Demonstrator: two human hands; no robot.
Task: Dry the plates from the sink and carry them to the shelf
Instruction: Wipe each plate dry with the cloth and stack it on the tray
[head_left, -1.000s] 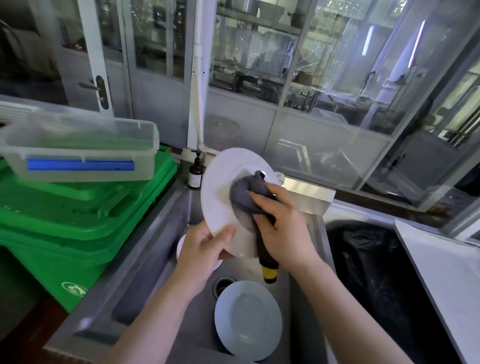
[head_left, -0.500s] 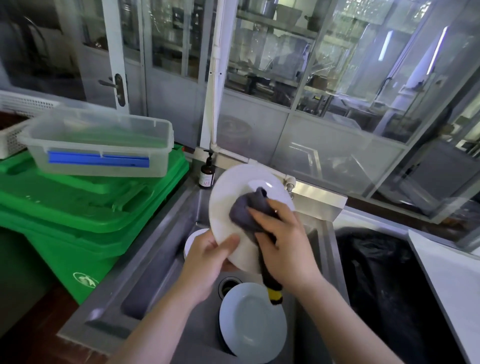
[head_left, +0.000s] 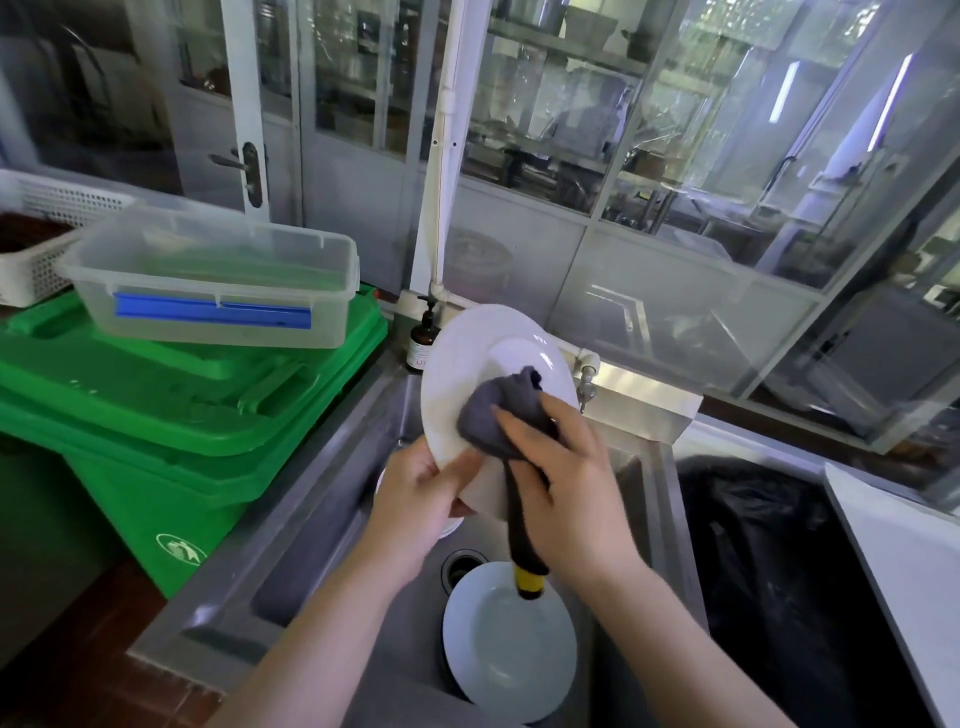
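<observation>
Cloth has barely moved; right hand keeps rubbing with it, left hand grips the plate. Still drying.

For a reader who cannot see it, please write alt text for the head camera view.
Over a steel sink, the left hand holds a white plate tilted up by its lower edge while the right hand presses a grey cloth on its face. Another plate lies in the basin; a green bin stands left.
</observation>
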